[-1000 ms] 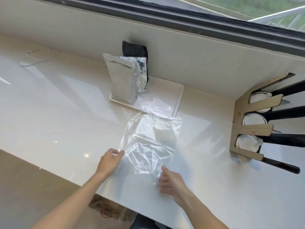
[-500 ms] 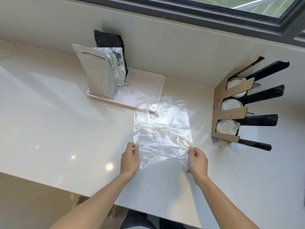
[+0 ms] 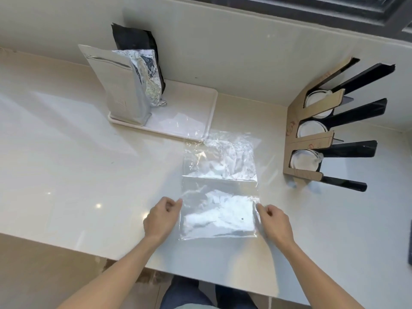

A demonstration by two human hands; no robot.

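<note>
A clear plastic bag (image 3: 219, 186) lies flat on the pale counter (image 3: 66, 163), its far end just past the corner of a white tray. My left hand (image 3: 161, 218) pinches the bag's left edge near the front. My right hand (image 3: 273, 221) pinches the right edge at about the same height. The bag is stretched flat between them, wrinkled and shiny.
A white tray (image 3: 200, 103) at the back holds a silver foil pouch (image 3: 121, 85) standing upright, with a crumpled foil packet (image 3: 149, 79) and a black pouch (image 3: 133, 43) behind it. A cardboard rack (image 3: 312, 134) with white lids and black slats stands at the right by the wall.
Both hands moved from the bag's near end to its two side edges and spread it flat and square. The view also shifted to the right.
</note>
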